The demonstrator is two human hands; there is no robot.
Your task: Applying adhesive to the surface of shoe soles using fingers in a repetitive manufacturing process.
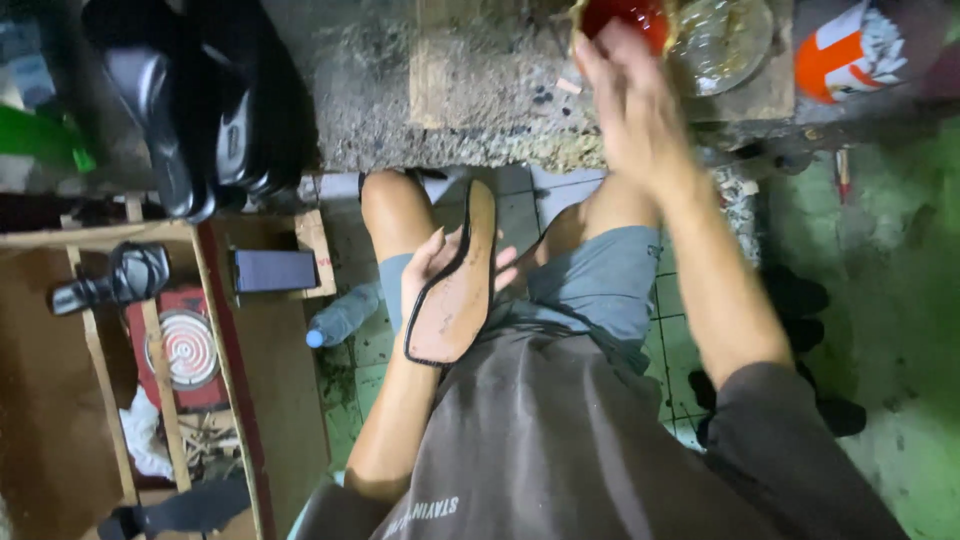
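My left hand [432,262] holds a flat shoe sole [455,290], tan with a black rim, upright over my lap. My right hand [630,100] reaches far forward to a red container [632,16] at the top edge of the view, its fingers touching the rim; whether it grips the container is unclear. My knees and grey shorts [600,280] lie below both hands.
A stack of black shoe soles [190,110] stands at the upper left. A wooden box [150,330] on the left holds a small electric coil stove [186,348] and a hair dryer [115,280]. A dark phone [274,270], a plastic bottle [343,315] and a glass dish [722,40] are nearby.
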